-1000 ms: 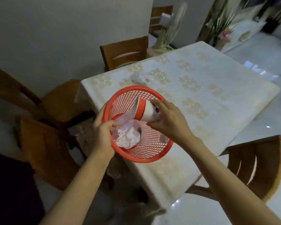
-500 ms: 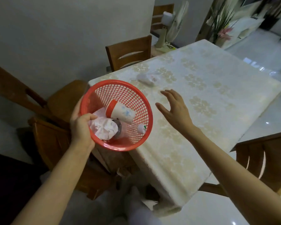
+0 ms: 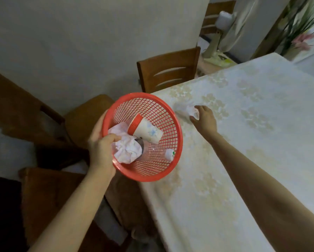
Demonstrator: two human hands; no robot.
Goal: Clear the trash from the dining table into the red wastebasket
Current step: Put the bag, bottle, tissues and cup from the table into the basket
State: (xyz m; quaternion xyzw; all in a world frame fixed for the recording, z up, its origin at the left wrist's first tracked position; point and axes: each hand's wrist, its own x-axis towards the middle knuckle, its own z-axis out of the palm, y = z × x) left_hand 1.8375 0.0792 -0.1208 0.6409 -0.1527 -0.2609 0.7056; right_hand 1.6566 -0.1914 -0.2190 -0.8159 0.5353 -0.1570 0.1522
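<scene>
Fingers point(image 3: 195, 115) curled onto crumpled tissue point(image 3: 186, 110) near table's point(image 3: 261, 142) far-left corner — last visible scrap. Cup point(image 3: 146, 130), paper already in red wastebasket point(image 3: 178, 135) — gripped by left hand point(image 3: 102, 148).

The right hand point(image 3: 205, 118) covers the near side of a crumpled white wad point(image 3: 188, 109) on the counter point(image 3: 252, 142), and blur keeps it unclear whether the fingers have closed on it. In the red wastebasket point(image 3: 177, 142), the paper cup point(image 3: 147, 130) and crumpled tissue point(image 3: 127, 149) hide most of a clear bottle point(image 3: 156, 151). The counter's right side and near end are cut off by the picture's edges.
</scene>
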